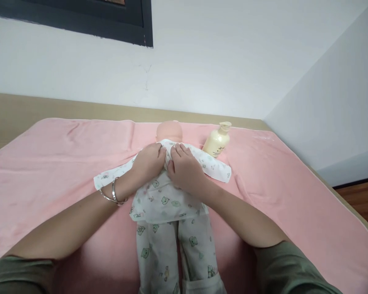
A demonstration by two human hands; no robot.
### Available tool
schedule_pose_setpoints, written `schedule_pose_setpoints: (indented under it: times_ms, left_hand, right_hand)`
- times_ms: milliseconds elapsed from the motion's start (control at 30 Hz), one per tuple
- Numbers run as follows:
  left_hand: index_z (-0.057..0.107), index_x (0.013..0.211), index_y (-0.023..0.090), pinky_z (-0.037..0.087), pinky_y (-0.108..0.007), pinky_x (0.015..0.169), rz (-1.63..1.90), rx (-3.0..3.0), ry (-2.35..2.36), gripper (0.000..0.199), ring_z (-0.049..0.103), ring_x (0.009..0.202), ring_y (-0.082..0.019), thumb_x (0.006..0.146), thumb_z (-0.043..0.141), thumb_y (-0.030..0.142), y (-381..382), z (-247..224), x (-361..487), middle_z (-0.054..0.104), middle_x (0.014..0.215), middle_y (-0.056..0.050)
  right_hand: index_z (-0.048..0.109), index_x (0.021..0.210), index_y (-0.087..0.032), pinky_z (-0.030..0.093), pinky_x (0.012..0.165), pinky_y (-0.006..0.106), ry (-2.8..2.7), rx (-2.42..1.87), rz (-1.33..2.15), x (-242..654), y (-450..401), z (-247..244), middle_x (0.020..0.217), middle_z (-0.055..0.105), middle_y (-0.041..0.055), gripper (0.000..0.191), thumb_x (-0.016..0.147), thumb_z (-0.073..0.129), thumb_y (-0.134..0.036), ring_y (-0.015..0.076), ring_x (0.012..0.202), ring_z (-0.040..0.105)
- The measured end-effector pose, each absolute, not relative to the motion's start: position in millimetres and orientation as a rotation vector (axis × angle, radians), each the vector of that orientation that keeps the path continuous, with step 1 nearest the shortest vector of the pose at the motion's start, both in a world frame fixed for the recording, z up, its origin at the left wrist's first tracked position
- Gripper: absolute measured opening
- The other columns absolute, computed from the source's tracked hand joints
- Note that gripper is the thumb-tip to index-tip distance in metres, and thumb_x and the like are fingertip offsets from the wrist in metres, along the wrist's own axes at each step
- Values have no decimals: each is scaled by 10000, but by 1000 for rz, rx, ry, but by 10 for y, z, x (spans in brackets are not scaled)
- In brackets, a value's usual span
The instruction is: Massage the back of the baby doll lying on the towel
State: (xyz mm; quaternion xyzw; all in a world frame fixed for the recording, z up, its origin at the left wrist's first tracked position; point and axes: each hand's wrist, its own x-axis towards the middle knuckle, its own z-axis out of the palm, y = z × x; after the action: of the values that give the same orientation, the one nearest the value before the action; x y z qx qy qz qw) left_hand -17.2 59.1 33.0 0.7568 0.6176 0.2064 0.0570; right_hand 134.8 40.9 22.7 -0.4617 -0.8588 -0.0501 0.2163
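Note:
A baby doll [169, 131] lies on its back, its head at the far end and its face not visible. It wears a white, long-sleeved shirt [168, 200] with a green animal print, and matching trousers [196, 245]. My left hand [150, 160] is closed on the shirt front just below the neck, a silver bangle on its wrist. Right beside it my right hand [184, 167] presses on the chest, its fingers bent and closed on the shirt cloth. Both hands hide the fingertips' exact grip. The shirt's sleeves stretch out to either side.
A cream pump bottle [217, 141] leans on the blanket near the doll's right-side sleeve in view. The pink blanket [49, 171] covers a wooden surface [79, 107] that meets a white wall [202, 61]. A dark frame [125, 24] is set in the wall.

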Motion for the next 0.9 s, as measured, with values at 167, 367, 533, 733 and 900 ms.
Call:
schedule_pose_setpoints:
  times_ms: [167, 367, 533, 733, 900]
  left_hand:
    - [575, 843, 177, 483, -473, 903, 672, 2725, 1807, 294, 607, 939, -317, 945, 301, 147, 392, 217, -70, 662, 936, -175]
    - [548, 889, 191, 486, -448, 958, 812, 2595, 1771, 203, 608, 973, -295, 919, 352, 146, 355, 231, -36, 664, 967, -146]
    - [416, 767, 245, 478, -418, 730, 729, 2294, 1882, 158, 589, 780, -262, 914, 364, 218, 567, 246, -103, 646, 858, -94]
    - [394, 758, 253, 451, -423, 731, 781, 2273, 1950, 161, 590, 785, -272, 912, 354, 232, 596, 185, -100, 642, 833, -98]
    - [500, 871, 220, 474, -451, 842, 821, 2298, 1928, 168, 619, 936, -305, 928, 348, 259, 566, 159, -79, 677, 958, -129]
  right_hand:
    - [624, 1123, -94, 459, 1050, 458, -2331, -1388, 111, 1434, 660, 302, 1220, 681, 197, 315, 923, 421, -229, 316, 1178, 592]
    - [598, 1123, -76, 422, 1046, 454, -2329, -1444, 76, 1456, 754, 319, 1204, 672, 208, 314, 937, 412, -248, 320, 1139, 577]
    - [629, 1072, -79, 437, 1020, 465, -2372, -1379, -77, 1407, 568, 285, 1113, 693, 204, 322, 957, 370, -231, 331, 1074, 594]
    - [636, 1129, -81, 439, 1053, 466, -2335, -1313, -118, 1365, 429, 290, 1139, 700, 205, 347, 979, 370, -246, 332, 1143, 593]
    - [634, 1145, -124, 454, 1046, 431, -2267, -1406, 108, 1447, 687, 306, 1225, 696, 163, 330, 981, 400, -290, 298, 1164, 605]
